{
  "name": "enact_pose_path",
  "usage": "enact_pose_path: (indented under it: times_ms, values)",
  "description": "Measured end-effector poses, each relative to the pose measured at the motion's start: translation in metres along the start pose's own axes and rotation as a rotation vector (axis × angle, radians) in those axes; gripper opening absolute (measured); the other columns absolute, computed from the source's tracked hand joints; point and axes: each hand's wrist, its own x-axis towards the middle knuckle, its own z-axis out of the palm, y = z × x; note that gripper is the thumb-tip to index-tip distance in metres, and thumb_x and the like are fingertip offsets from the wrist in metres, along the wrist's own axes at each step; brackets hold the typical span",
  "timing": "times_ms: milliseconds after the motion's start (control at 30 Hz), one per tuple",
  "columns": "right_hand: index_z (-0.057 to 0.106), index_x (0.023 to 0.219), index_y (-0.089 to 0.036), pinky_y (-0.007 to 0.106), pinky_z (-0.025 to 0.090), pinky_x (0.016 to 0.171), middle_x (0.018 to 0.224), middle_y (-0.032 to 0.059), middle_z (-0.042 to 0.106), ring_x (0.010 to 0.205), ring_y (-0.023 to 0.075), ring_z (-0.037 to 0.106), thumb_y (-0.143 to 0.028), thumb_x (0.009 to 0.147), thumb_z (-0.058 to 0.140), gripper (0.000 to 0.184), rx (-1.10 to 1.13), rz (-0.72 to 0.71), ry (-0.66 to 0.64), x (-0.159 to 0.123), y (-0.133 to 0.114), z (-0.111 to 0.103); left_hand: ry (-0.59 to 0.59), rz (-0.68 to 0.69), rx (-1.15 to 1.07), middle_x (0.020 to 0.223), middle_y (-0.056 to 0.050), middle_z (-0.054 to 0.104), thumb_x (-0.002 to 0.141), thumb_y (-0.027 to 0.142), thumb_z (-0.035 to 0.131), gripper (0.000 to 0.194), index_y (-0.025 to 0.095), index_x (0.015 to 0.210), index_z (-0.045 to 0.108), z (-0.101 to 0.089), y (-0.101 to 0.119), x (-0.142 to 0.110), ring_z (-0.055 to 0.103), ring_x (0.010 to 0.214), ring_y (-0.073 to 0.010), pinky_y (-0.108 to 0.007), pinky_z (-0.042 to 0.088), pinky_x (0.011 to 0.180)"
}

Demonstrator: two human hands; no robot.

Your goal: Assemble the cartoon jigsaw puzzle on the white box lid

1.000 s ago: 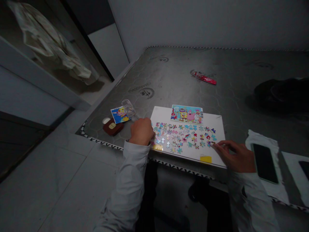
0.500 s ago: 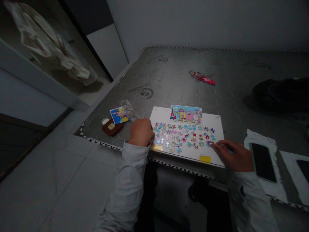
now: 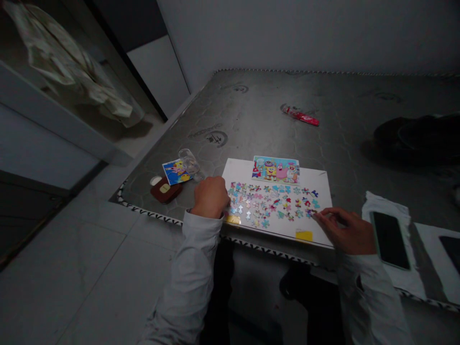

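Several small jigsaw puzzle pieces [image 3: 258,196] in mixed colours lie spread in loose rows on a white board [image 3: 316,178]. A cartoon picture card [image 3: 276,169] rests along the board's far edge. At the board's left edge is my left hand [image 3: 211,196], curled closed with its fingertips mostly hidden; what they hold, if anything, does not show. My right hand [image 3: 345,230] is at the right side, thumb and forefinger pinched together at a dark multicoloured puzzle piece [image 3: 312,212]. Two yellow patches [image 3: 304,235] mark the board's near edge.
Left of the board lie a brown case [image 3: 165,190], a blue-and-yellow card [image 3: 175,172] and a clear plastic item [image 3: 189,161]. Farther back is a red packet [image 3: 304,117]. At right, a phone [image 3: 390,240] rests on white paper [image 3: 381,203], with a dark object [image 3: 413,136] behind.
The view has shifted very slightly. Both hands stay at the same places on the board, and the pieces look unmoved.
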Motion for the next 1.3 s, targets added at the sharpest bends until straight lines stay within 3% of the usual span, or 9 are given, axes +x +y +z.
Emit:
enact_pose_path:
  times_ms: [400,500,633,767,900,1133,1300]
  values:
    - [0.072,0.085,-0.025,0.032,0.042,0.063,0.068,0.0024,0.066,0.066,0.0202,0.061,-0.066,0.085,0.059,0.044,0.053,0.051,-0.046,0.000,0.002,-0.002,-0.015,-0.004,0.034,0.094,-0.016,0.076,0.071,0.028,0.076,0.019,0.020,0.088,0.078,-0.002,0.003,-0.002,0.070,0.097,-0.0329,-0.041,0.055,0.082]
    - [0.073,0.085,-0.026,0.033,0.043,0.068,0.071,0.0021,0.069,0.069,0.0201,0.063,-0.067,0.084,0.060,0.043,0.086,-0.010,-0.162,0.004,0.003,-0.009,-0.019,-0.017,0.030,0.094,-0.016,0.076,0.071,0.029,0.076,0.017,0.021,0.086,0.078,-0.003,0.004,-0.002,0.070,0.097,-0.0335,-0.041,0.054,0.081]
    - [0.073,0.079,-0.027,0.032,0.040,0.069,0.064,-0.0010,0.067,0.061,0.0156,0.059,-0.069,0.085,0.058,0.045,0.089,-0.087,-0.414,0.011,-0.001,-0.018,-0.032,-0.020,0.037,0.094,-0.014,0.076,0.070,0.029,0.076,0.017,0.021,0.085,0.077,-0.004,0.006,-0.002,0.069,0.098,-0.0324,-0.038,0.054,0.080]
    - [0.073,0.073,-0.027,0.031,0.036,0.065,0.059,-0.0016,0.066,0.056,0.0146,0.057,-0.072,0.084,0.056,0.049,0.053,-0.069,-0.502,0.013,-0.004,-0.022,-0.045,-0.021,0.046,0.098,-0.016,0.076,0.071,0.030,0.076,0.017,0.020,0.085,0.077,-0.004,0.006,-0.001,0.069,0.096,-0.0338,-0.040,0.054,0.078]
    - [0.070,0.069,-0.026,0.033,0.035,0.070,0.059,-0.0019,0.066,0.058,0.0150,0.058,-0.074,0.084,0.054,0.052,0.026,-0.061,-0.484,0.011,-0.003,-0.021,-0.052,-0.015,0.056,0.100,-0.016,0.075,0.069,0.032,0.077,0.020,0.020,0.085,0.077,-0.004,0.006,0.000,0.070,0.096,-0.0352,-0.042,0.055,0.077]
    - [0.067,0.067,-0.023,0.035,0.036,0.071,0.071,0.0019,0.072,0.063,0.0172,0.061,-0.063,0.094,0.042,0.054,0.044,0.005,-0.231,0.010,-0.005,-0.022,-0.082,-0.029,0.033,0.100,-0.014,0.076,0.069,0.031,0.078,0.016,0.022,0.083,0.077,-0.007,0.006,0.000,0.070,0.096,-0.0335,-0.042,0.054,0.079]
    - [0.069,0.067,-0.025,0.034,0.036,0.069,0.070,0.0011,0.072,0.063,0.0174,0.060,-0.060,0.094,0.043,0.051,0.047,-0.005,-0.252,0.011,-0.007,-0.020,-0.090,-0.012,0.015,0.102,-0.009,0.076,0.070,0.033,0.075,0.020,0.025,0.088,0.077,-0.006,0.005,0.001,0.068,0.099,-0.0301,-0.039,0.052,0.083]
